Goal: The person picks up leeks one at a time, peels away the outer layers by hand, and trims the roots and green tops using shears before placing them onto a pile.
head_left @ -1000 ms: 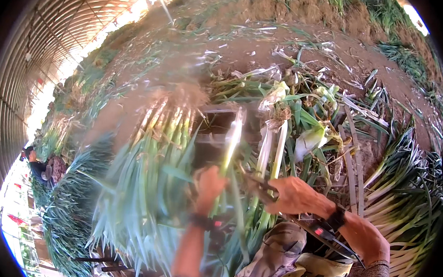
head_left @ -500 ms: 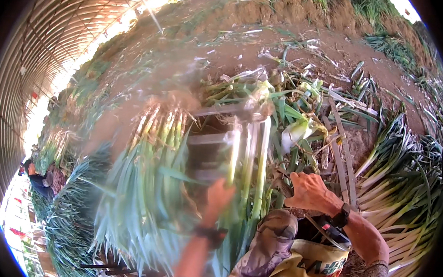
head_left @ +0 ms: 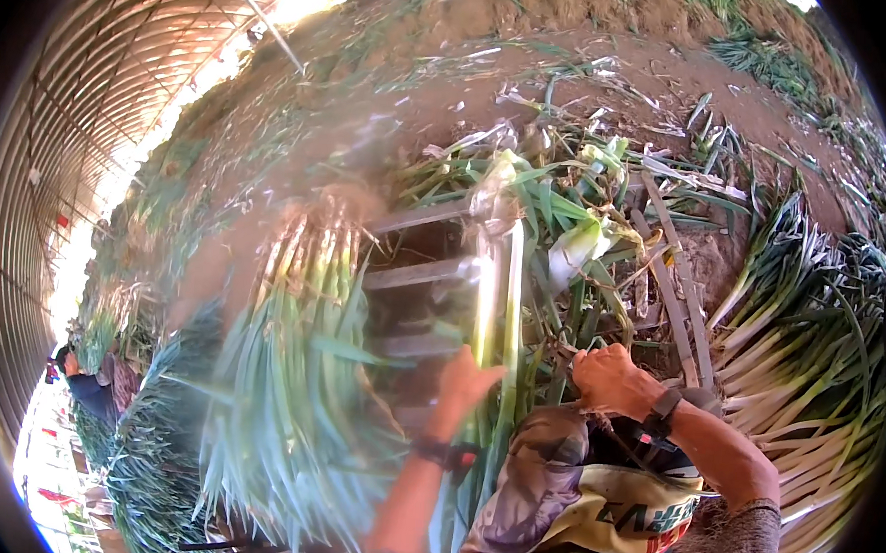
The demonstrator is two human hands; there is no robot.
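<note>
Long green onions with white-green stalks lie at the middle, two pale stalks [head_left: 487,289] standing out. My left hand [head_left: 467,388] is at the lower part of these stalks, its thumb stretched to the right across them and the fingers closed around. To its right, my right hand [head_left: 616,381] is closed with curled fingers near my knee; a small dark thing shows at its fingertips, too small to name. Left of my left hand lies a spread bunch of green onions [head_left: 299,349], its brown roots away from me and leaves toward me. A blurred patch covers part of it.
A slatted wooden rack [head_left: 418,275] lies under the onions. Trimmed leaves and peelings [head_left: 585,244] are heaped beyond it. At right lies a big pile of white-stalked onions [head_left: 797,395]. Far left, another person [head_left: 97,384] sits by more onions [head_left: 169,432]. Curved roof ribs [head_left: 70,137] rise at left.
My left hand has moved a little right and up, against the stalks. Three pale stalks stood out there before; two do now. The right hand's fingers have curled in, with the dark thing less visible.
</note>
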